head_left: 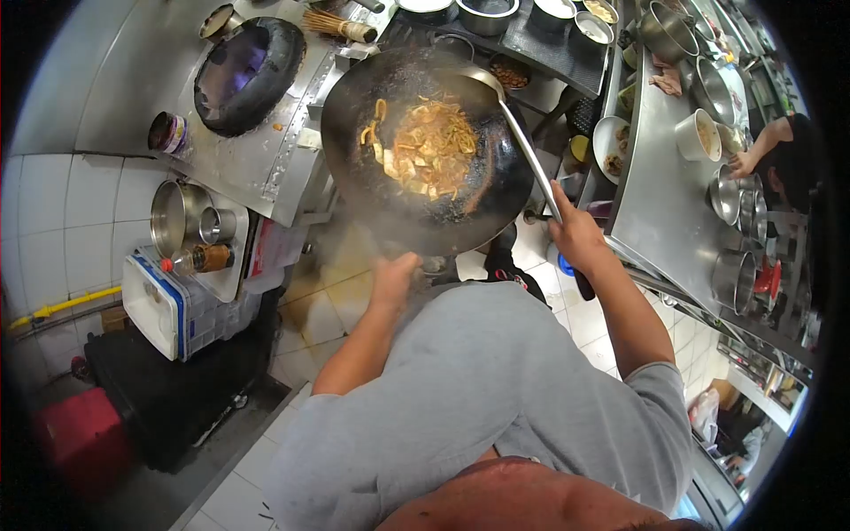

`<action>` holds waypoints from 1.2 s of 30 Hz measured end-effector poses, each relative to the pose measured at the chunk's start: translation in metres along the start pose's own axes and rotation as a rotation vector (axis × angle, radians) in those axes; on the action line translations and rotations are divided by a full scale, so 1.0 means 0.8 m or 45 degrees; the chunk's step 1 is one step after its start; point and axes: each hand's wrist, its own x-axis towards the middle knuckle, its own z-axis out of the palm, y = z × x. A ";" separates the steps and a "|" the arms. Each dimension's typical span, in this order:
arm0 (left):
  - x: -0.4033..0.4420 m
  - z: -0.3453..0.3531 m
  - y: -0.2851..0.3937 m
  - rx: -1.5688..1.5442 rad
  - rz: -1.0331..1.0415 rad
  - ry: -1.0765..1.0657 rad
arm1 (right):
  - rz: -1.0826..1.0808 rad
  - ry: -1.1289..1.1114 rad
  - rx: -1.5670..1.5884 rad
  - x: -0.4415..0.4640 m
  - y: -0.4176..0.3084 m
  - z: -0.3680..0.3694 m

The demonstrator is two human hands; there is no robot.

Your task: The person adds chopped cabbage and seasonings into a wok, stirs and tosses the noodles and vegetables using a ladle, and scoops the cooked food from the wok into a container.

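Observation:
A big dark wok (354, 190) hangs in front of me, away from the stove, steaming. Inside it lies a heap of cooked food (429, 146) with pale slices and yellowish strips in reddish sauce. My left hand (394, 279) is closed at the wok's near edge; the exact grip is partly hidden. With my right hand (575, 228) I hold the long handle of a ladle (531, 155). The ladle's bowl is over the far right part of the wok, beside the food.
To the left is a steel stove (292, 173) with a black burner ring (288, 75) and a bamboo brush (354, 31). A steel counter (660, 208) with bowls runs along the right, where another person's hand (742, 164) reaches in. Plastic bins (155, 310) stand at lower left.

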 end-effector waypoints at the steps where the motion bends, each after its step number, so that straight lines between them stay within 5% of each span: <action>1: 0.003 0.006 0.000 -0.016 0.061 0.014 | 0.109 -0.123 0.290 0.000 -0.005 0.008; 6: 0.023 0.021 0.000 0.006 0.124 -0.028 | 0.307 -0.786 1.476 -0.010 -0.052 0.035; 10: 0.031 0.019 -0.008 -0.084 0.071 -0.010 | 0.448 -0.953 2.174 -0.031 -0.042 0.060; 19: -0.024 0.081 0.066 0.015 -0.021 -0.267 | 0.266 -0.595 2.322 -0.141 0.019 -0.026; 30: -0.014 0.399 0.148 -0.192 -0.045 -0.502 | 0.048 0.322 2.254 -0.219 0.181 -0.208; 36: 0.026 0.518 0.144 -0.242 0.144 -0.449 | 0.235 0.521 1.901 -0.220 0.276 -0.250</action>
